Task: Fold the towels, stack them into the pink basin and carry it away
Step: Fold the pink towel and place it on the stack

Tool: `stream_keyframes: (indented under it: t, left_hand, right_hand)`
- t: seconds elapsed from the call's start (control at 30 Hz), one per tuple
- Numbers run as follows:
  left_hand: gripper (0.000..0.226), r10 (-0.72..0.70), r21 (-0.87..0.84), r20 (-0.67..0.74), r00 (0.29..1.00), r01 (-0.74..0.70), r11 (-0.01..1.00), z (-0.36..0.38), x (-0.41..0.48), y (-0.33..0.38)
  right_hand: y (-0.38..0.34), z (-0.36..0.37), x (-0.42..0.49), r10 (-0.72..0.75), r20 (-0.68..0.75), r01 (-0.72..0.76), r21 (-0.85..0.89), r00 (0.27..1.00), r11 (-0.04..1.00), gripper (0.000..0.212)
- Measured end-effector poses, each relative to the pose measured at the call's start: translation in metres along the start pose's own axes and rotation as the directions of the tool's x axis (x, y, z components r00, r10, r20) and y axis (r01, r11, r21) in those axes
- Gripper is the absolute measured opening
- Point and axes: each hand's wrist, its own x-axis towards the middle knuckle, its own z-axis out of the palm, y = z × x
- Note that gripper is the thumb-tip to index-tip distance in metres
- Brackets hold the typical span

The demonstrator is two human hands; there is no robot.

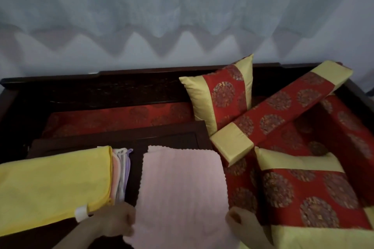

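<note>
A pale pink towel (180,186) lies spread flat on a dark wooden low table (172,137), its near edge hanging toward me. My left hand (119,221) pinches the towel's near left edge. My right hand (239,222) grips its near right edge. To the left lies a pile of towels with a large yellow towel (54,186) on top; peach, white and lilac edges (121,170) peek out at its right side. No pink basin is in view.
Red and gold cushions crowd the right: an upright pillow (220,95), a long bolster (279,111) and a flat cushion (309,192). A dark wooden bench back (101,83) runs behind, below a pale curtain (182,16).
</note>
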Motion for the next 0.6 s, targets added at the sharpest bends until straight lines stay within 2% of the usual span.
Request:
stream_keyframes:
  t: [0.07,0.13,0.17,0.23,0.3,0.33,0.37,0.4,0.5,0.6]
  left_hand:
    - [0.018,0.003,0.098,0.055,0.998,-0.009,0.995,0.004,0.021,0.005]
    - [0.021,0.017,0.108,-0.018,1.0,-0.015,0.994,-0.001,0.041,0.011]
    - [0.018,0.031,0.092,-0.121,0.992,-0.02,0.996,-0.007,0.051,0.014]
    - [0.006,0.088,0.072,-0.369,0.925,-0.065,0.995,-0.02,0.074,0.016]
    - [0.026,0.144,0.074,-0.548,0.824,-0.124,0.989,-0.034,0.098,0.018]
    - [0.034,0.164,0.081,-0.601,0.782,-0.145,0.986,-0.041,0.11,0.019]
    - [0.04,0.177,0.106,-0.627,0.759,-0.142,0.984,-0.047,0.12,0.021]
    - [0.045,0.163,0.132,-0.616,0.771,-0.103,0.986,-0.053,0.128,0.022]
    - [0.061,0.049,0.243,-0.504,0.862,0.087,0.966,-0.064,0.149,0.024]
    - [0.06,0.006,0.25,-0.481,0.877,0.131,0.959,-0.067,0.158,0.024]
  right_hand:
    - [-0.001,0.002,0.012,0.018,0.114,-0.003,-0.136,0.993,0.991,0.035]
    - [-0.008,-0.005,0.031,-0.014,0.086,0.031,-0.194,0.996,0.98,0.037]
    - [-0.012,-0.009,0.043,-0.061,0.031,0.065,-0.194,0.998,0.979,0.034]
    - [-0.021,-0.014,0.073,-0.159,-0.086,0.142,-0.176,0.984,0.974,0.024]
    - [-0.03,-0.017,0.103,-0.201,-0.158,0.176,-0.159,0.967,0.971,0.008]
    - [-0.034,-0.017,0.117,-0.204,-0.175,0.176,-0.167,0.963,0.97,0.014]
    - [-0.037,-0.017,0.13,-0.21,-0.173,0.176,-0.193,0.962,0.965,0.025]
    - [-0.04,-0.017,0.141,-0.194,-0.151,0.158,-0.22,0.969,0.963,0.034]
    - [-0.041,-0.011,0.166,-0.102,-0.052,0.081,-0.314,0.993,0.946,0.057]
    - [-0.038,-0.009,0.174,-0.022,-0.076,0.003,-0.243,0.997,0.97,0.074]
